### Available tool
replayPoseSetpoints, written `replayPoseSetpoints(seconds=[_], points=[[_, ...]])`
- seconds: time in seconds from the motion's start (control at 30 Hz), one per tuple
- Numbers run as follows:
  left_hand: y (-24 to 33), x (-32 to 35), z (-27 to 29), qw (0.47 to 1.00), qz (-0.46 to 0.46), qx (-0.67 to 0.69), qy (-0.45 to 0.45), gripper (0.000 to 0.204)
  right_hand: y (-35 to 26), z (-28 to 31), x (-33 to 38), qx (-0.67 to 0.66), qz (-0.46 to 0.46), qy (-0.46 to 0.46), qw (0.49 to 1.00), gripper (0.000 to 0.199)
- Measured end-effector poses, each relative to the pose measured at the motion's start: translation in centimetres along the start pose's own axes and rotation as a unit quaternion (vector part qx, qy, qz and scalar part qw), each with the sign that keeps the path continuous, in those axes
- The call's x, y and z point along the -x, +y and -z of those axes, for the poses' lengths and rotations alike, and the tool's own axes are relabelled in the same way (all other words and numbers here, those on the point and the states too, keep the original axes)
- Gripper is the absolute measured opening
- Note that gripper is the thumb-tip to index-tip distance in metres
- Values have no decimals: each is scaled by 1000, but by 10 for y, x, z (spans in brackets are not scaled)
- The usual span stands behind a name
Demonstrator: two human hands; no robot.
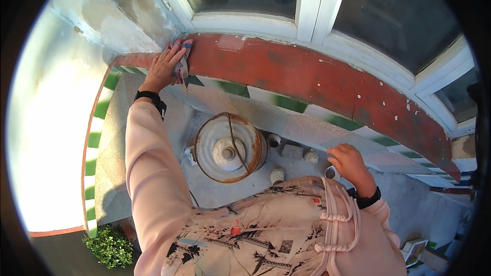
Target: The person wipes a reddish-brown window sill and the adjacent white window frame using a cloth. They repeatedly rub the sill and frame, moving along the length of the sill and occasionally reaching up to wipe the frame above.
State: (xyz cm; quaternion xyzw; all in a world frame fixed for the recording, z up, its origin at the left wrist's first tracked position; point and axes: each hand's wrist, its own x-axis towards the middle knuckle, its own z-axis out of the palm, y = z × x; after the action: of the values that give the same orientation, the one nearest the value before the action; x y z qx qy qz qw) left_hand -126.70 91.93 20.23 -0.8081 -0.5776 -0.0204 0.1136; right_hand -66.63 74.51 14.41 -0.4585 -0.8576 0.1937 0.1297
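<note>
My left hand is at the left end of a red painted windowsill, its fingers stretched over a crumpled plaid cloth in pink, blue and grey. The palm and fingers press this cloth on the sill, close to the corner where the wall meets the window frame. My right hand hangs near my waist, away from the sill. Its fingers are loosely curled in, and I see nothing in them.
Below the sill stands a rusty round metal container with a lid and wire handle. Beside it are a small cup, a grey block and a pale stone. White-framed windows rise behind; a green shrub grows lower left.
</note>
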Motion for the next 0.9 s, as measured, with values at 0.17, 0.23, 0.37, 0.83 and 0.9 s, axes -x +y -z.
replayPoseSetpoints(seconds=[0.17, 0.23, 0.37, 0.83, 0.9], points=[[-4, -8, -13, 998, 10, 56, 25, 116, 3, -6, 8, -9, -6, 5, 1000, 17], [5, -14, -13, 999, 21, 39, 3, 117, 5, -10, 12, -15, -4, 5, 1000, 17], [42, -26, 3, 996, -34, 73, -33, 114, 8, -20, 13, -24, 23, 10, 999, 16], [145, -75, 17, 961, -210, 172, -54, 61, 9, -24, 4, -34, 26, 1, 999, 16], [109, -75, 11, 973, -146, 166, -64, 59, 14, -23, 11, -29, -2, -1, 1000, 16]])
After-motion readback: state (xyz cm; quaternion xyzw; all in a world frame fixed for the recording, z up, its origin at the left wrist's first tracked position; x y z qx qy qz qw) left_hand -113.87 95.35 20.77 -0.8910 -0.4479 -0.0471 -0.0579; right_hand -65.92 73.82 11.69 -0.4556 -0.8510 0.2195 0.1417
